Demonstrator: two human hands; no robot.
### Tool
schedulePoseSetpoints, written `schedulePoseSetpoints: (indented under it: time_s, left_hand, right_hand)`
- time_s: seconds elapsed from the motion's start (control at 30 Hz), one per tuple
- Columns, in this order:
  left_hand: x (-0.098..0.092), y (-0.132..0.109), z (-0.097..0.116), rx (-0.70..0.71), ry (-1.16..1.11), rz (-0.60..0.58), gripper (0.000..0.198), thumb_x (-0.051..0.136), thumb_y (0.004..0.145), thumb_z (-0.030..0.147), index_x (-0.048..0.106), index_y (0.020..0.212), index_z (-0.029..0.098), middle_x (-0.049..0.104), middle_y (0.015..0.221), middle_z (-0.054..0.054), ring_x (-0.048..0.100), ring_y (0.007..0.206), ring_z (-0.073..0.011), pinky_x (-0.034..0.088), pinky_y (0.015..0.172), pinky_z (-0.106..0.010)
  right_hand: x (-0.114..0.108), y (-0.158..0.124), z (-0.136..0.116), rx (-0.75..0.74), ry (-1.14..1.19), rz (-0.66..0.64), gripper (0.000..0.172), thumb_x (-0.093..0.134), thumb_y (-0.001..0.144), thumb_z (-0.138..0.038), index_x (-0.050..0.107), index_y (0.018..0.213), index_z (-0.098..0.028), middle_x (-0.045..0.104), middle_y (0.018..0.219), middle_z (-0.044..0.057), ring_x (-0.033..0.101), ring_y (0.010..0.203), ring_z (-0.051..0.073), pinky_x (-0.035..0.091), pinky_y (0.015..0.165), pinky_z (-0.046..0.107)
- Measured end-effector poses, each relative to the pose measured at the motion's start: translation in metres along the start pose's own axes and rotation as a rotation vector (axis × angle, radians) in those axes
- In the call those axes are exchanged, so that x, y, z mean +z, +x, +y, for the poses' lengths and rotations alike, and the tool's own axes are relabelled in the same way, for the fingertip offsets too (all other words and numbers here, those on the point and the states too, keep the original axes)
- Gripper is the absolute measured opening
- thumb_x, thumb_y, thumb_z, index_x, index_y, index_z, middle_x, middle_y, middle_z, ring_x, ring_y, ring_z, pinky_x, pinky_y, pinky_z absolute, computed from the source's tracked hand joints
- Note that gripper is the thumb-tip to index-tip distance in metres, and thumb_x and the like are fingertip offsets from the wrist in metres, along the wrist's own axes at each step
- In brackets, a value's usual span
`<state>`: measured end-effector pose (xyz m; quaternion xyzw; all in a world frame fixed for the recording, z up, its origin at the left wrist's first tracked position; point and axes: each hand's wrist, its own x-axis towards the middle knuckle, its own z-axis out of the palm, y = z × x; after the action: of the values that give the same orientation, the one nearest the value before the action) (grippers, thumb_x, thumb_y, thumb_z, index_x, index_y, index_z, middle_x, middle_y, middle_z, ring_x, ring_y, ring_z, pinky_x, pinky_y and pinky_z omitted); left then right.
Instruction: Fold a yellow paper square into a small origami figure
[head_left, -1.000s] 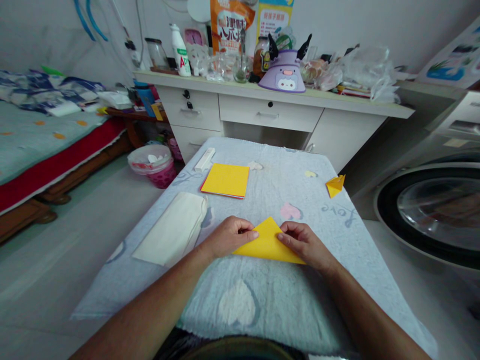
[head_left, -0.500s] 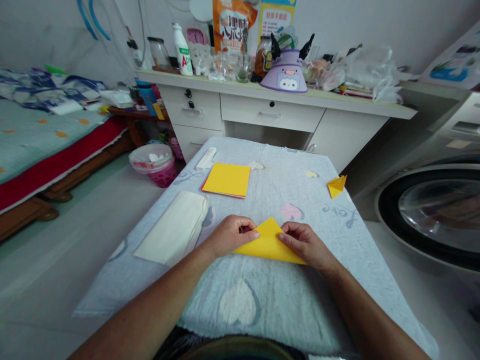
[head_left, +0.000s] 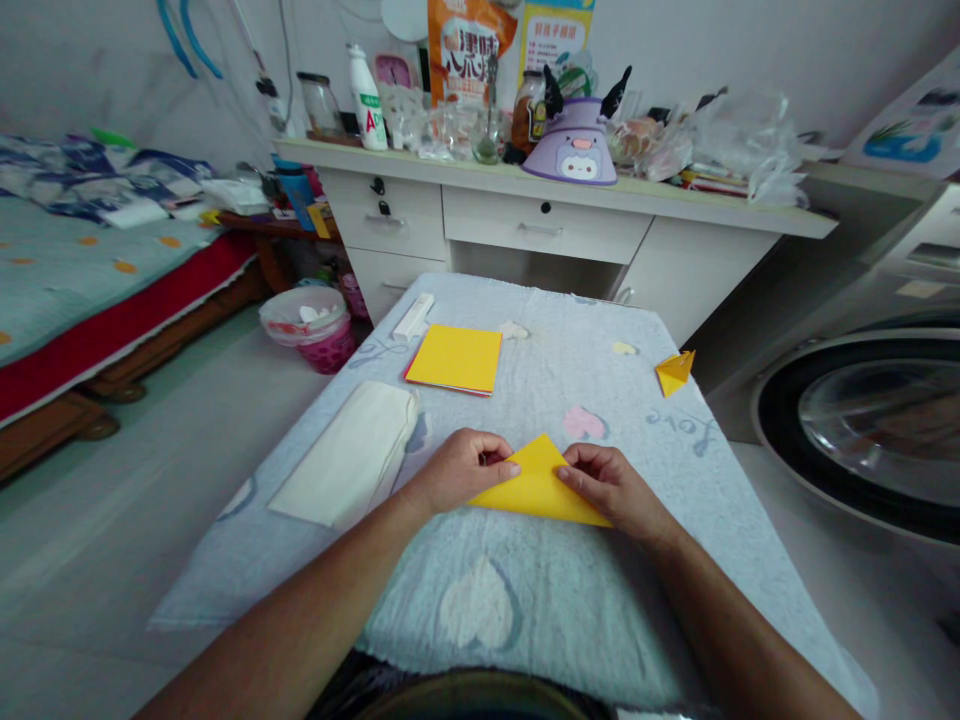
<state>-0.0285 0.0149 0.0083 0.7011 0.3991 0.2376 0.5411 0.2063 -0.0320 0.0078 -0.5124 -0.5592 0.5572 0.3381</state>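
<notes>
A yellow paper folded into a triangle (head_left: 538, 483) lies on the cloth-covered table (head_left: 540, 600) in front of me. My left hand (head_left: 457, 470) pinches its left side, thumb on top and fingers curled. My right hand (head_left: 611, 487) holds its right side the same way, thumb pressing on the paper. Both hands rest on the table, close together.
A stack of yellow paper squares (head_left: 454, 359) lies farther back, with a small folded yellow piece (head_left: 673, 372) at the right edge. A folded white cloth (head_left: 349, 453) lies left. Beyond stand a cluttered white desk (head_left: 555, 215), a pink bin (head_left: 306, 328), a bed (head_left: 82, 270) and a washing machine (head_left: 862, 420).
The hands and the folded paper have stayed in place; only the view has shifted slightly.
</notes>
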Motion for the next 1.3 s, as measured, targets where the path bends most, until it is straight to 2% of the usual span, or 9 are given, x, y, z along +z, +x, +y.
schedulePoseSetpoints:
  time_s: [1.3]
  left_hand:
    - [0.0006, -0.0002, 0.0006, -0.009, 0.001, -0.014, 0.025, 0.06, 0.077, 0.037, 0.06, 0.067, 0.014, 0.042, 0.059, 0.005, 0.037, 0.056, -0.0089, 0.026, 0.051, -0.021]
  right_hand:
    - [0.001, -0.001, 0.0028, 0.004, 0.027, 0.0, 0.043, 0.068, 0.076, -0.06, 0.059, 0.074, -0.017, 0.052, 0.066, -0.002, 0.04, 0.055, 0.009, 0.029, 0.049, 0.022]
